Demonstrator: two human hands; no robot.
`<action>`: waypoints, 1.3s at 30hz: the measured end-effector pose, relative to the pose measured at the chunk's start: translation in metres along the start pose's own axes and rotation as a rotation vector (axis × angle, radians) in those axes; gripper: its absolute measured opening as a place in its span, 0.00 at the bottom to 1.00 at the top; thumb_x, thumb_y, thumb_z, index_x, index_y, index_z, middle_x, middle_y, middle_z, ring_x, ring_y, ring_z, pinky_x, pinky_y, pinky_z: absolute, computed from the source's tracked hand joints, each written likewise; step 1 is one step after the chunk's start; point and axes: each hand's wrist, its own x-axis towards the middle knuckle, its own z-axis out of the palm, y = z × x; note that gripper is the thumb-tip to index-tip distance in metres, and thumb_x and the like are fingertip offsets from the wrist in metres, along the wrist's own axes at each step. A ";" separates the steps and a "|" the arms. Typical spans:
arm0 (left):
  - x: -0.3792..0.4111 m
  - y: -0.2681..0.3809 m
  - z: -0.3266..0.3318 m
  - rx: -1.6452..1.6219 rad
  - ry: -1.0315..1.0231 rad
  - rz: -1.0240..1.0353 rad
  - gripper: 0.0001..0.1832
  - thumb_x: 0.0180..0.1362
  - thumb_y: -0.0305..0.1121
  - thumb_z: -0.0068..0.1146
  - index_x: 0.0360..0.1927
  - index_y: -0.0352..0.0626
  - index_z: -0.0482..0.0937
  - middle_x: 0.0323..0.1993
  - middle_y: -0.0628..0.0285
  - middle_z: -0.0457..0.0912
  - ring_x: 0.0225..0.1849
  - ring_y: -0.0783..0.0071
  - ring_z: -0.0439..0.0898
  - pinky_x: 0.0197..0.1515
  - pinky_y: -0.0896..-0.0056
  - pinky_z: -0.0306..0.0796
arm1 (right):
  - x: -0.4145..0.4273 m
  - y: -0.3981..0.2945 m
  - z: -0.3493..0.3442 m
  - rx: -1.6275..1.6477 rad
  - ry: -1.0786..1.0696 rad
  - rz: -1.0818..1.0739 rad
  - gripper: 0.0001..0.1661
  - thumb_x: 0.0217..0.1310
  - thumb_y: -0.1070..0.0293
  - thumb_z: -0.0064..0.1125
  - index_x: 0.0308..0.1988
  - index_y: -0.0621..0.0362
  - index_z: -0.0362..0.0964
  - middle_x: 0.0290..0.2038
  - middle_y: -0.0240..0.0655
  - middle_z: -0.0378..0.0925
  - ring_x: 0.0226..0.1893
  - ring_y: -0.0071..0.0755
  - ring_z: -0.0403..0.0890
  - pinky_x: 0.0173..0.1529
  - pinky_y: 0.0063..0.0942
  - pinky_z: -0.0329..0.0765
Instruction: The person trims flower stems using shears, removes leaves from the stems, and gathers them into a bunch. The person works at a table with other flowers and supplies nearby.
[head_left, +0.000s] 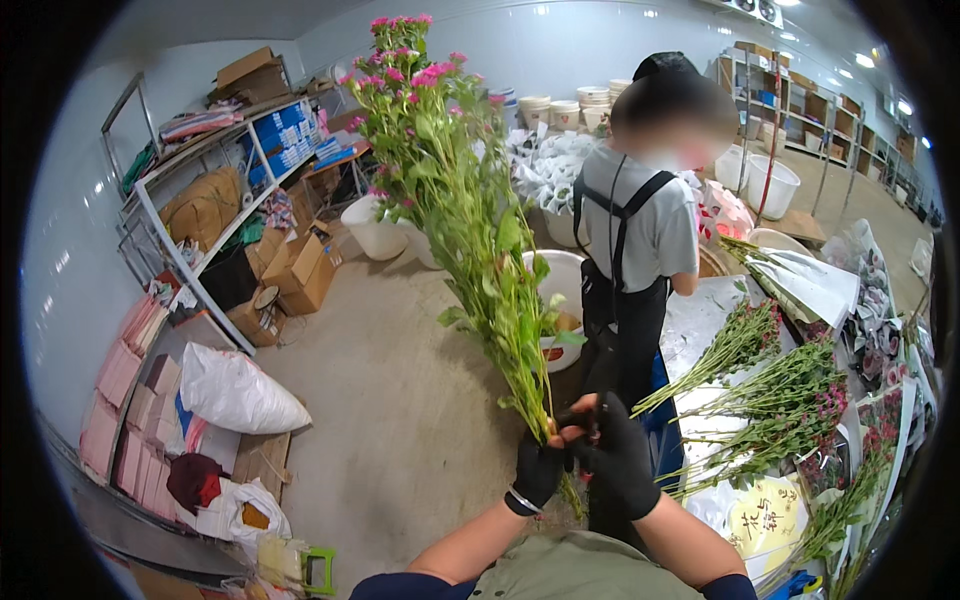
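Note:
My left hand (538, 466), in a black fingerless glove with a bangle at the wrist, is closed around the lower stems of a tall bunch of pink flowers (465, 187). The bunch leans up and to the left, its blossoms at the top. Close against the stems beside it is my right hand (611, 454), gloved the same way, fingers bent; whether it holds something small is hidden. Cut stem ends poke out below the hands. To the right, bunches of pink-red flowers (795, 382) lie on a table (686, 330) with white wrapping.
A person (637, 217) in black overalls stands just ahead, beside the table. White buckets (559, 281) stand on the floor behind the stems. Wrapped bouquets (874, 322) crowd the far right. At left are a metal shelf (176, 240), cardboard boxes (300, 274) and a white sack (236, 386).

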 end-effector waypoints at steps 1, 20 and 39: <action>-0.001 0.012 0.008 0.016 -0.023 -0.042 0.17 0.65 0.38 0.51 0.51 0.39 0.72 0.41 0.66 0.77 0.42 0.76 0.77 0.45 0.77 0.70 | 0.007 0.004 0.008 0.003 -0.013 -0.077 0.14 0.55 0.82 0.56 0.42 0.59 0.65 0.33 0.31 0.72 0.32 0.20 0.77 0.29 0.21 0.77; -0.016 0.020 -0.019 0.361 0.011 0.120 0.20 0.64 0.50 0.49 0.32 0.43 0.67 0.29 0.69 0.66 0.31 0.79 0.65 0.36 0.77 0.60 | -0.006 -0.005 0.025 -0.115 0.193 -0.222 0.13 0.50 0.80 0.60 0.36 0.56 0.67 0.27 0.29 0.69 0.24 0.21 0.69 0.31 0.20 0.68; 0.007 0.017 -0.039 0.284 0.314 0.037 0.18 0.66 0.47 0.45 0.26 0.47 0.63 0.11 0.69 0.62 0.08 0.79 0.61 0.11 0.76 0.54 | -0.106 0.054 -0.112 -0.374 0.653 -0.135 0.13 0.51 0.76 0.60 0.38 0.58 0.67 0.28 0.32 0.71 0.27 0.27 0.74 0.33 0.25 0.71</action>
